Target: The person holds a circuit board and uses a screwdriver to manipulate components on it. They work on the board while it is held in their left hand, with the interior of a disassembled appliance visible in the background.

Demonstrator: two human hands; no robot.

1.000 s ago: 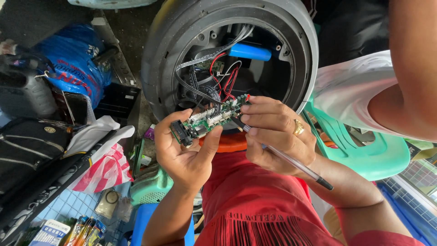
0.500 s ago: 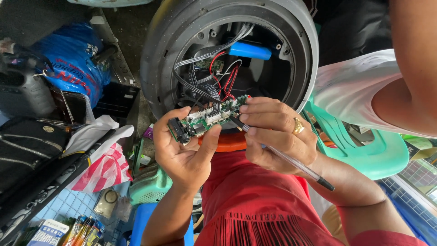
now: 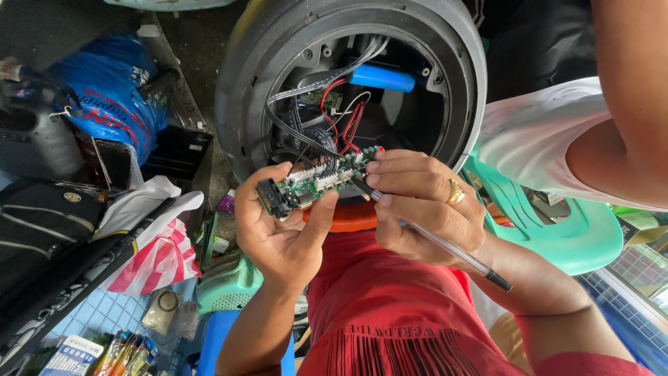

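Note:
A green circuit board [image 3: 314, 184] with white connectors is held in my left hand [image 3: 282, 233], thumb across its front edge. Grey, red and black wires [image 3: 327, 132] run from the board into the open hub of a large grey wheel [image 3: 278, 42]; a blue cylinder [image 3: 381, 76] sits inside the hub. My right hand [image 3: 424, 209], with a gold ring, grips a clear pen [image 3: 445, 245]. The pen's tip is at the board's right end, and the fingertips touch the board.
Another person's arm and white sleeve [image 3: 557, 153] are at the upper right. A mint-green plastic stool [image 3: 557, 230] lies right of the hands. A blue bag [image 3: 104, 104], a black bag [image 3: 42, 230] and a red-and-white plastic bag [image 3: 156, 261] crowd the left.

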